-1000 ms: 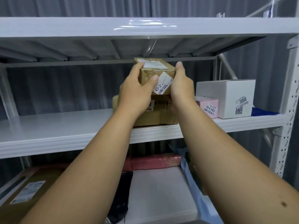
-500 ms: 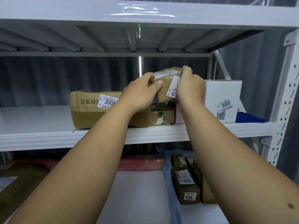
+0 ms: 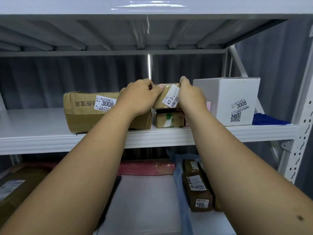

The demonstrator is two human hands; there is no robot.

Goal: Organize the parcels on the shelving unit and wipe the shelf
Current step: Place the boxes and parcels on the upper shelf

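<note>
Small brown parcel [image 3: 166, 95] sits on smaller box [image 3: 169, 118], middle shelf [image 3: 33, 121], between large parcel [image 3: 91, 111] and white box [image 3: 227, 100]. We see left hand [image 3: 138, 97] and right hand [image 3: 191, 95] gripping its ends.

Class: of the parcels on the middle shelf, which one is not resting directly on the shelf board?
The small brown parcel gripped by both hands sits atop another small brown box; the others stand on the shelf.

glossy metal shelf [image 3: 211, 134], cardboard parcel [image 3: 162, 99]
</note>
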